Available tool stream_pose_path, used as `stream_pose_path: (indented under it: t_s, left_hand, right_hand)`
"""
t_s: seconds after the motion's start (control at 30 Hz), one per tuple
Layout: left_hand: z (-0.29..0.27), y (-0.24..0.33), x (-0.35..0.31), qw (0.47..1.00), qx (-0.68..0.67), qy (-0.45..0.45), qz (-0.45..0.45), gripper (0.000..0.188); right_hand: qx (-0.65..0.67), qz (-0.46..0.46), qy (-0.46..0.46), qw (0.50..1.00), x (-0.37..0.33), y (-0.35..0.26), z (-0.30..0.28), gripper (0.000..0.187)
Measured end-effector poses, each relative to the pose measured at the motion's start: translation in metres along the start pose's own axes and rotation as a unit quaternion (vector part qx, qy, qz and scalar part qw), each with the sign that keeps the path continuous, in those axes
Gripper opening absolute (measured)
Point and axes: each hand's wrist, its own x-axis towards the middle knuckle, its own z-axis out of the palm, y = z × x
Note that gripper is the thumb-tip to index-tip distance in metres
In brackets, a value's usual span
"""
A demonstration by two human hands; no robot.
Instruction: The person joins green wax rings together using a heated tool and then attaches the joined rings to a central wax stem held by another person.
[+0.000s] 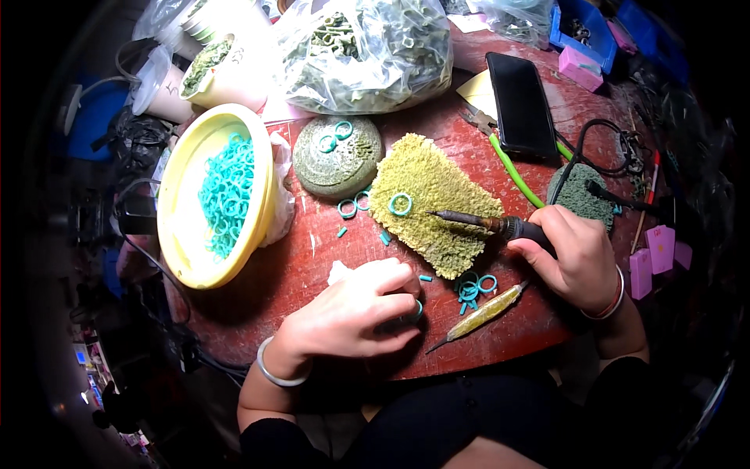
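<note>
My right hand (576,254) is closed round the dark handle of a soldering-iron-like hot pen (467,220). Its thin tip points left, over a yellow-green textured pad (441,176) that bears one teal ring (401,214). Near the table's front edge, my left hand (351,313) is closed, its fingers curled in; the edge of a teal ring (419,309) shows at the fingertips, the rest hidden. Between the hands lie several loose teal rings and short pieces (469,291), beside a yellow-handled pick (486,314).
A yellow basin (173,234) of teal rings (228,195) stands left. Behind the pad are a round grey-green stone (336,168) with two rings and a clear bag (375,78). A black phone (522,102), green-handled pliers (512,170), a green pad (582,195) and cables lie right.
</note>
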Motion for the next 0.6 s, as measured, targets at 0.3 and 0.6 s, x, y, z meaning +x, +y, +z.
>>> stream_pose_path:
  t_s: [0.3,0.6]
  left_hand:
    - [0.005,0.002,0.006,0.998,0.049,0.036,0.019,0.022]
    - [0.01,-0.014,-0.005,0.917,-0.246,0.293,-0.109,0.021]
  right_hand:
    - [0.014,0.024,0.011,1.0,0.002,0.001,-0.007,0.028]
    - [-0.007,0.03,0.023,0.999,0.003,0.001,-0.004,0.028]
